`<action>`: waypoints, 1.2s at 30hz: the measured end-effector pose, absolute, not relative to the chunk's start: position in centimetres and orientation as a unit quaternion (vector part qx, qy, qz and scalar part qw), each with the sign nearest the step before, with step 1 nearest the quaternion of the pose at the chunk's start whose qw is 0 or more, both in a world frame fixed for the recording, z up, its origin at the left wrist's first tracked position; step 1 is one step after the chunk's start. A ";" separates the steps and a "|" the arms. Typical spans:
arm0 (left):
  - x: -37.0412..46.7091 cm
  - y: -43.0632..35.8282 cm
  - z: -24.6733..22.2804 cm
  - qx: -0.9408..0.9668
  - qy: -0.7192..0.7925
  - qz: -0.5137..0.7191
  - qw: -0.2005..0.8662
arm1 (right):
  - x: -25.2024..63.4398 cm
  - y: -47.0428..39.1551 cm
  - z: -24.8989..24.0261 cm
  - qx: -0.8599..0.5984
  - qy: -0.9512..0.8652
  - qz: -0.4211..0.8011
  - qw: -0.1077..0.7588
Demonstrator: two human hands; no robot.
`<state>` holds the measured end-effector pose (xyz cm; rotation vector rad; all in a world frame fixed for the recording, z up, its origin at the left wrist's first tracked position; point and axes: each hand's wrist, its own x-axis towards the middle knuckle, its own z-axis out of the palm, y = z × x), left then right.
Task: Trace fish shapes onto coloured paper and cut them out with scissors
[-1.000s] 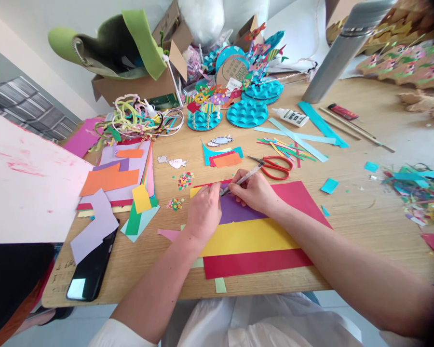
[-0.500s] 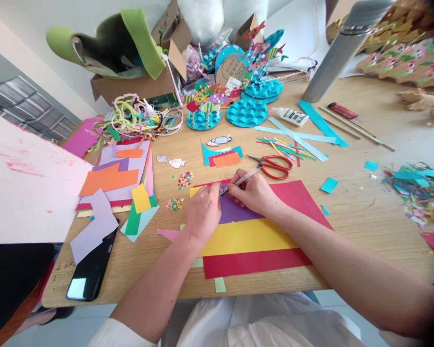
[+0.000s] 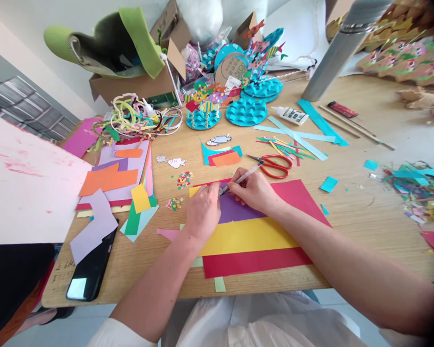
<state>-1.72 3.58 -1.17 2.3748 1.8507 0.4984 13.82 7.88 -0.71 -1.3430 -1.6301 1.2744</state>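
Observation:
My right hand (image 3: 251,192) is closed around a pen (image 3: 249,174), its tip low over purple paper (image 3: 238,211). Beside the tip, my left hand (image 3: 204,207) presses down at the purple paper's left end, fingers together; a small grey piece shows at its fingertips, too small to make out. Under the purple sheet lie a yellow sheet (image 3: 249,236) and a red sheet (image 3: 256,262). Scissors with red handles (image 3: 277,166) rest just beyond my right hand. Paper fish (image 3: 176,162) and small confetti piles (image 3: 185,180) lie beyond my left hand.
A phone (image 3: 90,274) lies at the left under lilac paper (image 3: 94,229), near stacked coloured sheets (image 3: 126,180). Farther back are blue discs (image 3: 246,112), a glue bottle (image 3: 292,115) and a tall grey flask (image 3: 340,58). Paper scraps (image 3: 419,180) lie at right.

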 end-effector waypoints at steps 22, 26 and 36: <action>-1.7 3.5 -0.7 0.785 0.605 0.131 0.022 | 14.0 7.9 -0.6 -0.530 -0.630 0.456 0.340; -1.7 3.4 -0.7 0.787 0.602 0.132 0.023 | 14.0 7.9 -0.5 -0.529 -0.632 0.455 0.338; -1.6 3.4 -0.6 0.783 0.608 0.127 0.035 | 14.2 8.0 -0.5 -0.532 -0.622 0.459 0.346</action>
